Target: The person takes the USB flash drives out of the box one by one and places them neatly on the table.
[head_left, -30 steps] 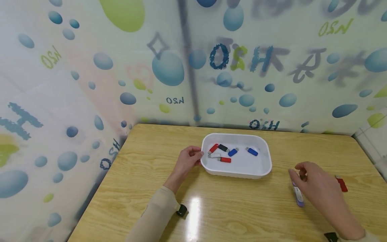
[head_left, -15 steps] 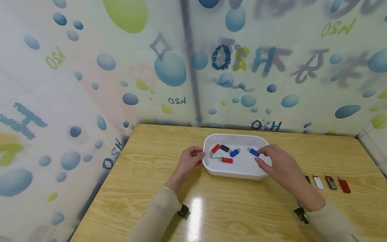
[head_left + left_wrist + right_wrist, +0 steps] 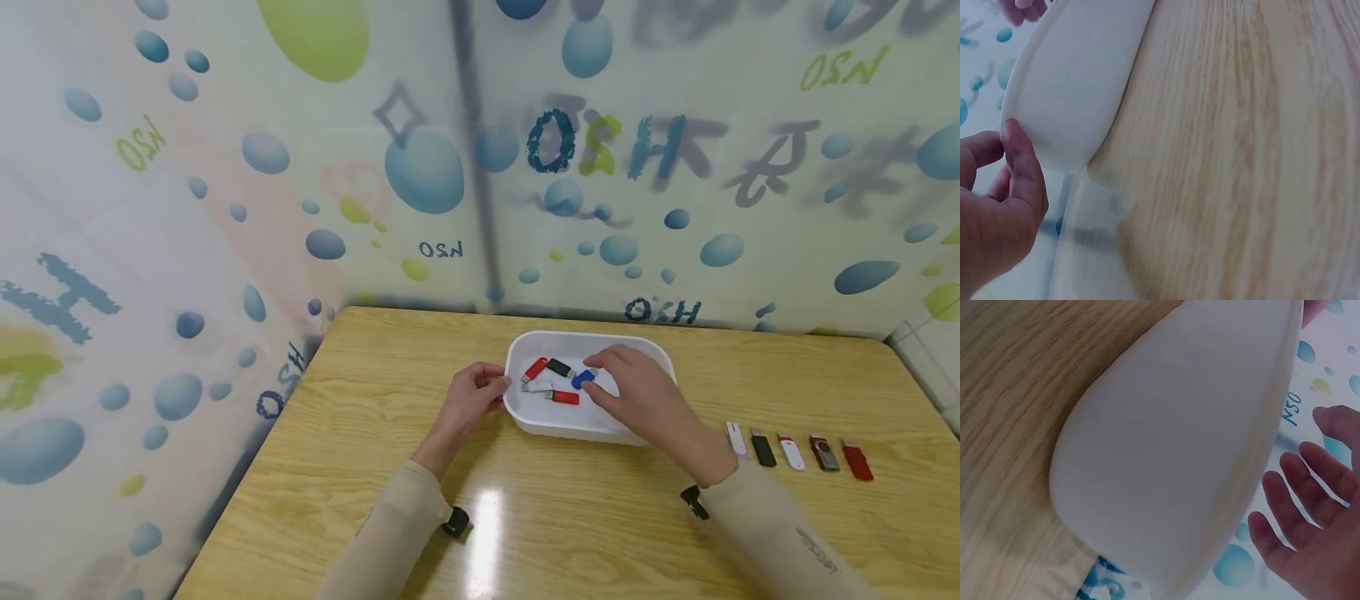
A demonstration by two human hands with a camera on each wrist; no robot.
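Observation:
My left hand [image 3: 474, 394] pinches the left rim of a white plastic tray [image 3: 581, 429] between thumb and fingers; the left wrist view shows the thumb and fingers at the rim. Inside the tray, my right hand [image 3: 637, 387] reaches over with thumb and forefinger apart, either side of a blue USB stick [image 3: 582, 380]. Its fingers look spread in the right wrist view. To the left of it lie a red USB stick [image 3: 535, 368], a black one, a white one and another red USB stick [image 3: 566, 397]. My right hand covers the tray's right part.
Right of the tray, a row of USB sticks lies on the wooden table [image 3: 337, 400]: a white and purple one [image 3: 737, 439], partly behind my right wrist, then black, white, brown and red [image 3: 857, 461]. A patterned curtain [image 3: 420, 267] stands behind the table.
My right hand has left the white and purple USB stick on the table and moved left into the tray, past one blue stick to the other. My left hand keeps its grip on the rim.

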